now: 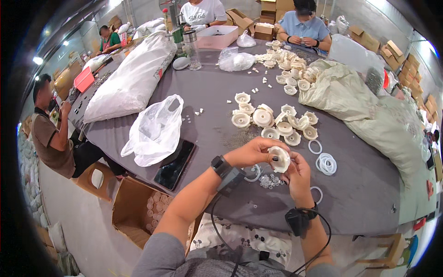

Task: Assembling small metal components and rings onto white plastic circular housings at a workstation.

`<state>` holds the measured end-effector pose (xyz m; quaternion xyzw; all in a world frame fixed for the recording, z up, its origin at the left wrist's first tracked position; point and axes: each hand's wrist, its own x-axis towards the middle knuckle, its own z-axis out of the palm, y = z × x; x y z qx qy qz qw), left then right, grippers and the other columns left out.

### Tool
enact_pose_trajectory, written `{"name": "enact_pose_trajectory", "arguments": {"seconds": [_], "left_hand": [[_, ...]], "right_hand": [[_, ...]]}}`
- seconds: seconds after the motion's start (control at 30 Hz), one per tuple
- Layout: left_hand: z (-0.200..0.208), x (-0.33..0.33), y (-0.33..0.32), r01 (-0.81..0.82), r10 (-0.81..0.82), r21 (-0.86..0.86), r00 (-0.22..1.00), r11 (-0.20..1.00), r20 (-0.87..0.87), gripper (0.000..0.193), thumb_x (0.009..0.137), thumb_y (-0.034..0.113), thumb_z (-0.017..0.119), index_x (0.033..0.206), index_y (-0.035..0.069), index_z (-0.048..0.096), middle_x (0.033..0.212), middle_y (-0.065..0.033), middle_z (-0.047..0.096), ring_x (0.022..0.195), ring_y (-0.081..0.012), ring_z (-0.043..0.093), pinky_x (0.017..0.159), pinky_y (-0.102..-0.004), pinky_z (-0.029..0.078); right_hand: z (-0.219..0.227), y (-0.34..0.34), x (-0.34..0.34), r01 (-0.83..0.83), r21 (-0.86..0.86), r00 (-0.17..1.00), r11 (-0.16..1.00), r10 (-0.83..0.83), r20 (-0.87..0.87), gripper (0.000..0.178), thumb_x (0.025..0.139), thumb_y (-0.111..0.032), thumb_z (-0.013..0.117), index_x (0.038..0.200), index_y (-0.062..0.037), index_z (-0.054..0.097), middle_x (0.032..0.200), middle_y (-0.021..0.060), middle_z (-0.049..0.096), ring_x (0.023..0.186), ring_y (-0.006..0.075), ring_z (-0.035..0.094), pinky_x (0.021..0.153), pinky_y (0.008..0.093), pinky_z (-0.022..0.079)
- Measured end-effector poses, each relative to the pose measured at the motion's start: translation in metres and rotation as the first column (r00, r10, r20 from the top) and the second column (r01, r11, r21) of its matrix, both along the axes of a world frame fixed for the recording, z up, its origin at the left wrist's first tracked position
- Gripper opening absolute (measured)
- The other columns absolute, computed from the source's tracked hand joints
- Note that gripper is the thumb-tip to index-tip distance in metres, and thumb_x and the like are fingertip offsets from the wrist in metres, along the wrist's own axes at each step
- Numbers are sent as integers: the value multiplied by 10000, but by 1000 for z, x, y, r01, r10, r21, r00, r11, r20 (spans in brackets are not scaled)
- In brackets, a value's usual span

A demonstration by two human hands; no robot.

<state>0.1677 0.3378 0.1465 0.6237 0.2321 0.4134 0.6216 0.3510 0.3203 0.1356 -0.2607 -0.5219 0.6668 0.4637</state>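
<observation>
Between my two hands, above the near part of the table, is a cream plastic round part (280,161) with a wavy rim, tilted on edge. My left hand (256,152) is closed on its left side, and a small dark spot shows by the thumb. My right hand (299,177) has its fingers closed against the right edge of the same part; whatever else they may pinch is hidden. Below the hands lie a pile of small clear rings (270,181) and a few larger translucent rings. More such rings (326,164) are stacked to the right. Several similar cream parts (264,116) stand just beyond.
A dark phone (175,165) and a white plastic bag (154,131) lie left of my arms. A full white sack (131,76) and a pale green sack (364,99) flank the table. An open cardboard box (131,207) stands low at left. Other people sit around the table.
</observation>
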Motion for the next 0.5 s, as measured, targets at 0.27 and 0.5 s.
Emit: {"name": "enact_pose_trajectory", "arguments": {"seconds": [0.27,0.5], "left_hand": [[2,0,-2,2,-2,-23,1000,1000,3,319,777,-15,561,1093,29,550,1065,-45,509,1000,-141,484,863,-261,393],[4,2,-2,51,-60,136,996,989,69,303,742,39,626,1043,53,591,1034,-57,490,940,-147,485,795,-268,410]], "right_hand": [[6,-3,-1,41,-68,999,997,-40,11,173,893,-163,475,991,-21,458,690,-40,461,520,5,352,436,158,280],[10,-2,6,-47,83,996,995,54,-75,150,890,-146,477,969,-20,462,750,-13,514,590,6,412,501,149,323]]}}
